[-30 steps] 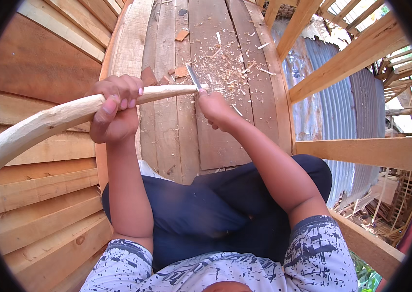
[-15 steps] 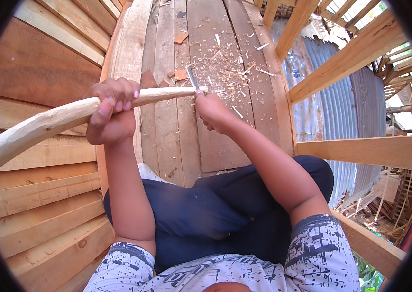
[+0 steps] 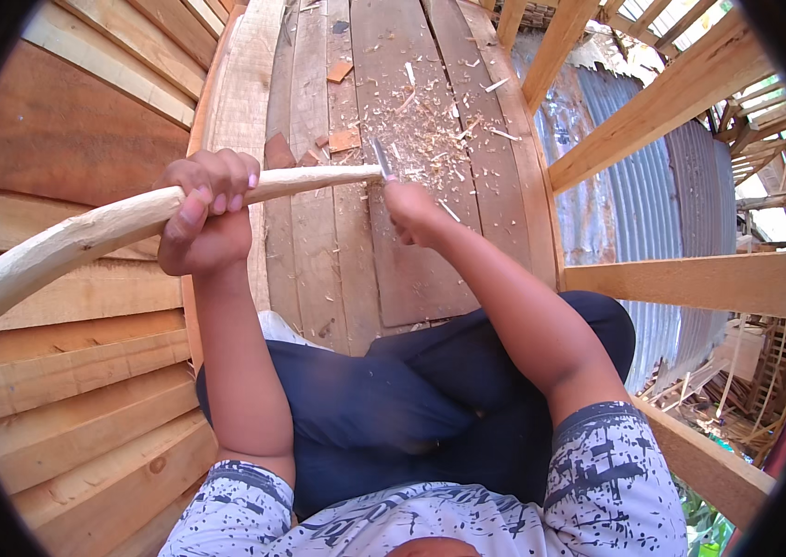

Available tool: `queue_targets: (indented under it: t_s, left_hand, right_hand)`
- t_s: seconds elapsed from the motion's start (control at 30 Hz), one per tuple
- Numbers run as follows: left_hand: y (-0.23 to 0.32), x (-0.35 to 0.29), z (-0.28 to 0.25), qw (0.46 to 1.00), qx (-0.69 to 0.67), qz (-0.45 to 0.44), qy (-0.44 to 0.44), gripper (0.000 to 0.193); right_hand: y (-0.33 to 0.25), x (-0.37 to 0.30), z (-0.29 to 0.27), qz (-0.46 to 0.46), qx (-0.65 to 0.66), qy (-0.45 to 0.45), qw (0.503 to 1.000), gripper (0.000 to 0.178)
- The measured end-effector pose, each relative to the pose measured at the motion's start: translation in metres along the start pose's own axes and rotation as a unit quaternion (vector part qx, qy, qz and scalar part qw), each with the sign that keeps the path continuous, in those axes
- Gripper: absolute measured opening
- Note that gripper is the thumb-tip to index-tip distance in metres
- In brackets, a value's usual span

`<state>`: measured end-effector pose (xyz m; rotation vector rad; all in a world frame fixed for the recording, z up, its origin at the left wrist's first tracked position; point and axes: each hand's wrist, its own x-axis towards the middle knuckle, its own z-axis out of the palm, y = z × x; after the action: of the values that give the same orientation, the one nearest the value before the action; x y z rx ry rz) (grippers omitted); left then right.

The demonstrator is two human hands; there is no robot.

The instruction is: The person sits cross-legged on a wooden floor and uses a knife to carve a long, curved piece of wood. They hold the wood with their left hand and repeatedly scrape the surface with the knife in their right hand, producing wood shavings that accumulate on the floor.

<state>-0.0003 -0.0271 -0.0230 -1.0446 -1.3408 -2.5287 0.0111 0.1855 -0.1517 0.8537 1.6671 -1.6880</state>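
Note:
A long, curved, peeled wooden pole (image 3: 68, 243) runs from the left rim to the middle of the view, tapering toward its right end. My left hand (image 3: 209, 209) is wrapped round it, with the thumb lying over the near side. In my right hand (image 3: 411, 209) a knife (image 3: 382, 158) is gripped, its blade pointing away from me. The blade is at the pole's thin pale tip. My fingers hide the knife's handle. Pale wood shavings (image 3: 430, 139) lie scattered on the boards just beyond the tip.
Plank flooring (image 3: 309, 269) stretches ahead of my crossed legs (image 3: 393, 399). Small reddish wood offcuts (image 3: 344, 139) lie on it. A board wall (image 3: 86, 371) stands at my left. Wooden rails (image 3: 681, 284) edge the right side, with corrugated metal sheets (image 3: 630, 186) beyond them.
The knife has moved slightly right to the pole's very end, and its blade is turned more upright. A pale sliver at the tip no longer shows. My left hand keeps its grip, shifted slightly left.

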Motion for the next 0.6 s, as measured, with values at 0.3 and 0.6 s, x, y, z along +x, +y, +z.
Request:
queue_targets:
  t_s: [0.3,0.6]
  left_hand:
    - [0.003,-0.001,-0.006,1.000,0.001,-0.008,0.020,0.015]
    - [0.002,-0.001,-0.005,1.000,0.000,-0.011,0.015,0.015]
  right_hand:
    - [-0.008,-0.013,0.015,-0.008,0.034,-0.039,0.999,0.042]
    - [-0.005,-0.007,0.020,-0.016,0.041,-0.030,0.999,0.041]
